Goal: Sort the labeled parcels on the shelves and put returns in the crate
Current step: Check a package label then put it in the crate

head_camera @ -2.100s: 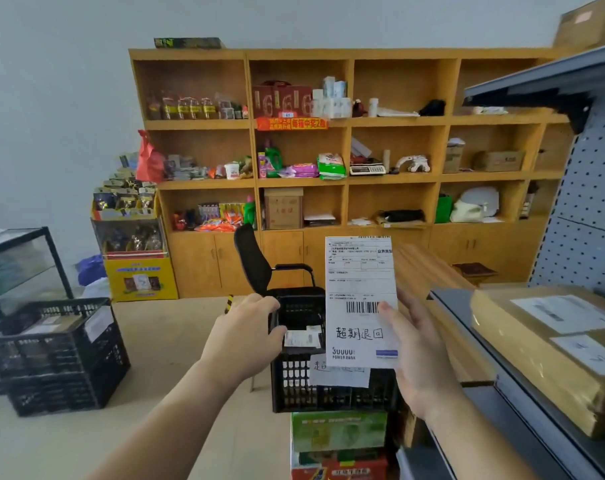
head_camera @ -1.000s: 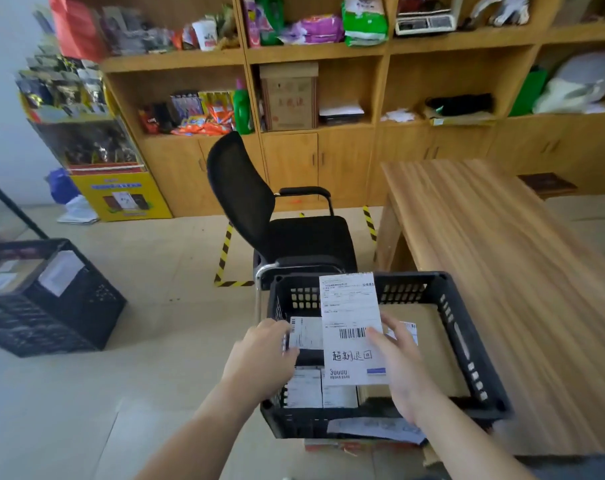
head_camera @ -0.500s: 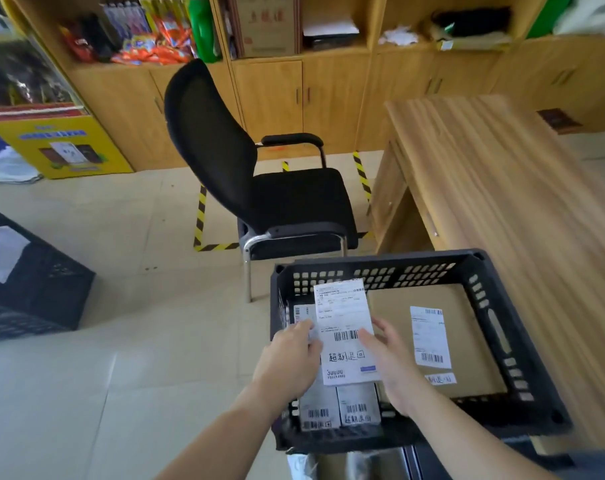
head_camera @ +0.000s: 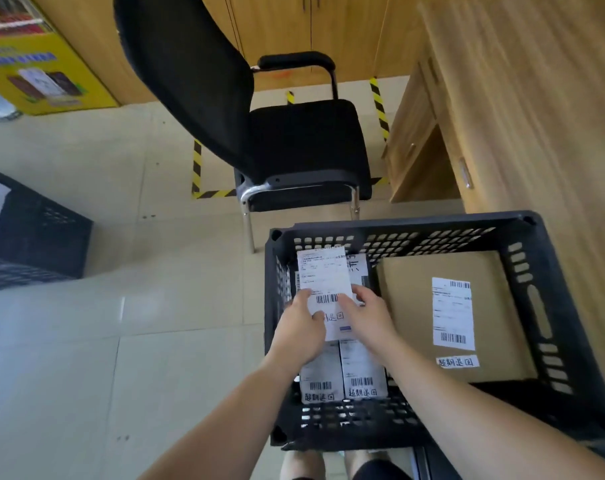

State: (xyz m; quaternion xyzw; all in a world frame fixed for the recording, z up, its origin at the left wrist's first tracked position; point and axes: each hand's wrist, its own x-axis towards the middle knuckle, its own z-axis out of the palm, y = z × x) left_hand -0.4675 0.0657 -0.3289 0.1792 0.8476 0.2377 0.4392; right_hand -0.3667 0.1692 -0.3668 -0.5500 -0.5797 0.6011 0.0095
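Note:
A small white labeled parcel (head_camera: 323,275) with a barcode and handwritten characters sits low inside the left part of the black plastic crate (head_camera: 571,344). My left hand (head_camera: 302,329) grips its left edge and my right hand (head_camera: 368,317) grips its right edge. Under it lie two similar white parcels (head_camera: 344,379) side by side. A flat brown cardboard parcel (head_camera: 408,306) with a shipping label fills the crate's right part.
A black office chair (head_camera: 294,140) stands just beyond the crate. A wooden desk (head_camera: 536,98) runs along the right. A second black crate (head_camera: 34,233) sits on the tiled floor at the left. A yellow display box (head_camera: 34,71) and wooden cabinets line the back.
The view has tilted down onto the crate. Both hands have lowered the white parcel from above the rim into the crate's left part, over the other white parcels.

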